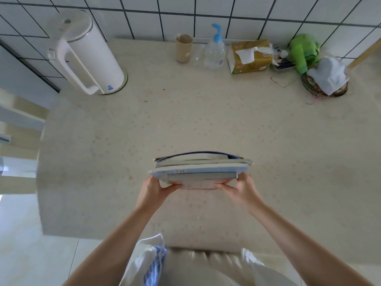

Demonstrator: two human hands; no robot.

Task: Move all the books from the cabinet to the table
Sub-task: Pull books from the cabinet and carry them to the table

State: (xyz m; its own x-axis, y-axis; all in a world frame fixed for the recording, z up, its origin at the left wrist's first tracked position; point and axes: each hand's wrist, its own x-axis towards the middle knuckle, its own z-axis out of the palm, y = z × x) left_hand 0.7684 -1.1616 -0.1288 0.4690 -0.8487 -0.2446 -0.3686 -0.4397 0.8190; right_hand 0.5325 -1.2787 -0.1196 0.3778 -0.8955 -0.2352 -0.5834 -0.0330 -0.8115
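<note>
You hold a stack of books edge-on between both hands, over the near middle of the table. The stack shows pale page edges, a light blue cover and a dark blue cover on the far side; whether its lower edge touches the tabletop cannot be told. Your left hand grips the stack's left near corner, fingers wrapped under and thumb along the near face. Your right hand grips the right near corner the same way. Both hands are closed on the stack, and the forearms run back toward you from it.

Beyond your left hand, well apart and at the table's far left, stands a white electric kettle, handle facing you. Straight ahead of the hands, against the tiled wall, stand a tan cup and, just beside it, a clear pump bottle with a blue pump head. Beyond your right hand lies an open tissue pack, then a green item that cannot be identified, then a white cloth resting on a round woven coaster at the far right.
</note>
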